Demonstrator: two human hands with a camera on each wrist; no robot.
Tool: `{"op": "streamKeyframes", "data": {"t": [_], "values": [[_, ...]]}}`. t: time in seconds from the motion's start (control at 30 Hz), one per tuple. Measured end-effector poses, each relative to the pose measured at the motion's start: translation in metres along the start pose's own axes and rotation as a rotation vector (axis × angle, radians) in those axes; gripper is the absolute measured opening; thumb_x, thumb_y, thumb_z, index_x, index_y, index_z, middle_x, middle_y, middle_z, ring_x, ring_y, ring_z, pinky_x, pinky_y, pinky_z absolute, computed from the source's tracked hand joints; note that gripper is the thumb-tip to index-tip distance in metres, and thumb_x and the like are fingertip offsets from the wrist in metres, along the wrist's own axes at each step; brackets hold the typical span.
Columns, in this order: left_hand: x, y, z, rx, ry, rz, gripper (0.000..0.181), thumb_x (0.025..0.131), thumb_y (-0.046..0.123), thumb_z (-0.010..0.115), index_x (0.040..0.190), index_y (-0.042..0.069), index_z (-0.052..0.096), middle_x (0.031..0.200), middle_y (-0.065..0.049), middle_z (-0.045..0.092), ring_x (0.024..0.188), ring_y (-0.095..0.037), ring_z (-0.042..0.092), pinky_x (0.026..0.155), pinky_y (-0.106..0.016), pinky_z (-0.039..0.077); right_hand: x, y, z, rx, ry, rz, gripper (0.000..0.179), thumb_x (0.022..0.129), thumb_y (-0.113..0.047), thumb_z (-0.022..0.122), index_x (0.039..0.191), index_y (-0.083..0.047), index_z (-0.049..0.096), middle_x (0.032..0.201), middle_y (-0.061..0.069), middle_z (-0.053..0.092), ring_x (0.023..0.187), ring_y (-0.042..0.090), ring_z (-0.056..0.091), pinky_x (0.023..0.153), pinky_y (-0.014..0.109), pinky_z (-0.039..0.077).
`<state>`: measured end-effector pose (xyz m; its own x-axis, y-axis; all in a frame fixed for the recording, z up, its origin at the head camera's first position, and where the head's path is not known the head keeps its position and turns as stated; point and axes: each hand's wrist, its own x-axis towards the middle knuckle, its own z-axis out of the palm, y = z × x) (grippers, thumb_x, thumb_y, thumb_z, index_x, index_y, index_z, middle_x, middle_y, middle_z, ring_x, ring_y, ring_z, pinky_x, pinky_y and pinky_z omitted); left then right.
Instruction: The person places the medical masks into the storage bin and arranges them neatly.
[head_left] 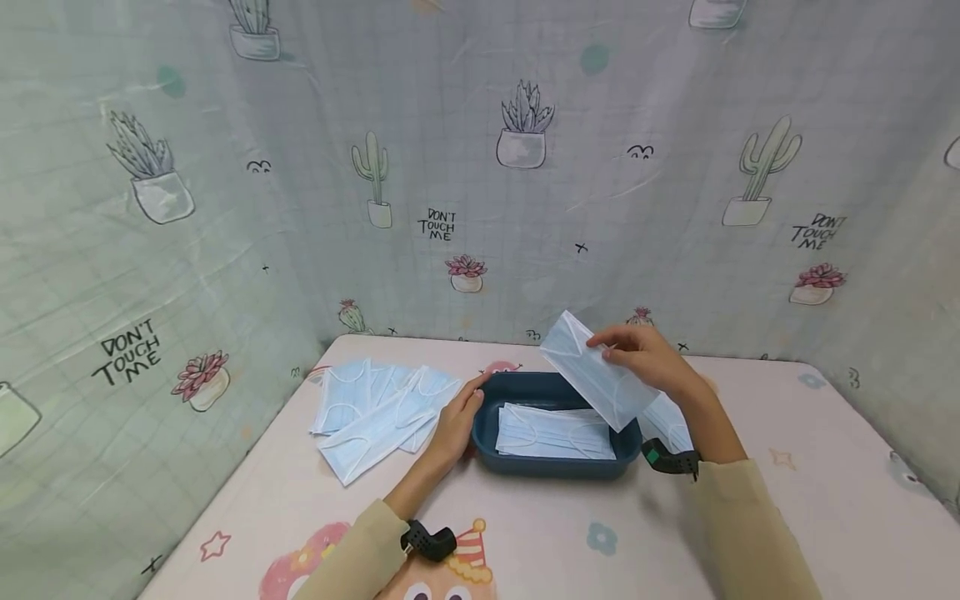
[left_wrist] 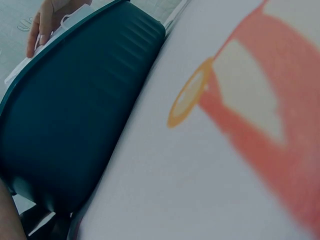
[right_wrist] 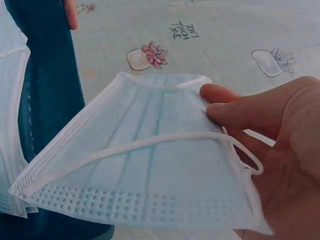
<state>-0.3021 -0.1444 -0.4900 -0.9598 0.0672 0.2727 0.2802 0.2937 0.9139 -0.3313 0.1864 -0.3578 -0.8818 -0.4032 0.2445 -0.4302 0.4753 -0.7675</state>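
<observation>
My right hand (head_left: 639, 360) pinches a pale blue face mask (head_left: 596, 375) between thumb and fingers near one edge. That mask hangs tilted above the right part of a dark teal bin (head_left: 557, 468). In the right wrist view its white ear loop and pleats face up, with the thumb (right_wrist: 250, 112) at the edge. Inside the bin lies a stack of face masks (head_left: 555, 433). My left hand (head_left: 455, 425) rests against the bin's left end, fingers stretched along it up to the rim; its underside is hidden.
Several more face masks (head_left: 378, 408) lie spread and overlapping on the table (head_left: 540, 533) left of the bin. Another mask (head_left: 666, 423) lies at its right, partly behind the right wrist. A printed cloth (head_left: 480, 183) hangs behind the table.
</observation>
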Motion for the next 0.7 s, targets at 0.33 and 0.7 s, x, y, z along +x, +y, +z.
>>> {"op": "streamKeyframes", "data": {"t": [0.33,0.7], "values": [[0.001,0.004,0.002,0.019,0.01,-0.012,0.045,0.111,0.031,0.042,0.154,0.02,0.05,0.161,-0.004,0.048,0.152,-0.032,0.041,0.125,-0.058,0.03,0.002,-0.002,0.0,-0.054,-0.032,0.023,0.033,0.098,-0.001,0.057,0.127,-0.007,0.072,0.135,0.019,0.064,0.109,0.032,0.059,0.087,0.035,0.052],[0.002,0.004,0.003,0.024,0.032,0.018,0.042,0.111,0.031,0.043,0.151,0.024,0.054,0.158,-0.004,0.052,0.15,-0.032,0.043,0.125,-0.058,0.028,0.012,-0.003,0.01,-0.064,-0.076,-0.04,0.035,0.095,0.008,0.054,0.12,-0.007,0.075,0.128,0.018,0.068,0.108,0.031,0.059,0.086,0.033,0.05]]}}
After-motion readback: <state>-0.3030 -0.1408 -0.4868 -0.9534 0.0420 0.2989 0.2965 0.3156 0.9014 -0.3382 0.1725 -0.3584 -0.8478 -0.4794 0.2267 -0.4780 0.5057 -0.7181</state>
